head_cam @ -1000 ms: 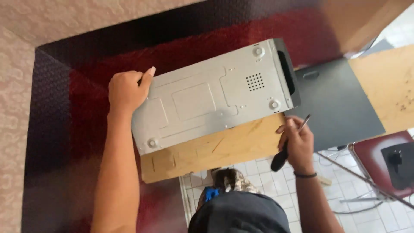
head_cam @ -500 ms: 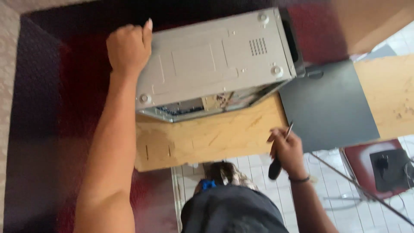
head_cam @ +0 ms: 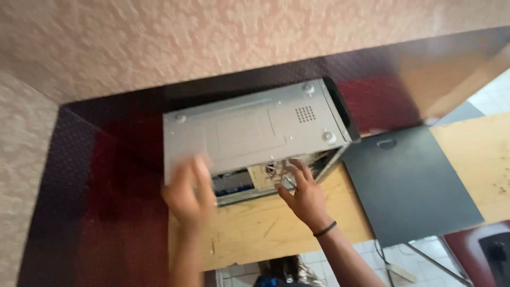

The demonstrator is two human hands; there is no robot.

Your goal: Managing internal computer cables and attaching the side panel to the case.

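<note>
Screwdriver gone from right hand point(head_cam: 304, 197) since earlier; both hands now at the grey computer case point(head_cam: 255, 127). Case: tipped on wooden counter point(head_cam: 255, 234), open side facing viewer. Left hand point(head_cam: 187, 192): blurred, fingers spread on panel edge. Right fingers open at opening. Black side panel point(head_cam: 411, 186): flat beside.

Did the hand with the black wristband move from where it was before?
Yes. The right hand was off the wooden board's near edge; now it is over the board, at the open side of the grey computer case.
</note>
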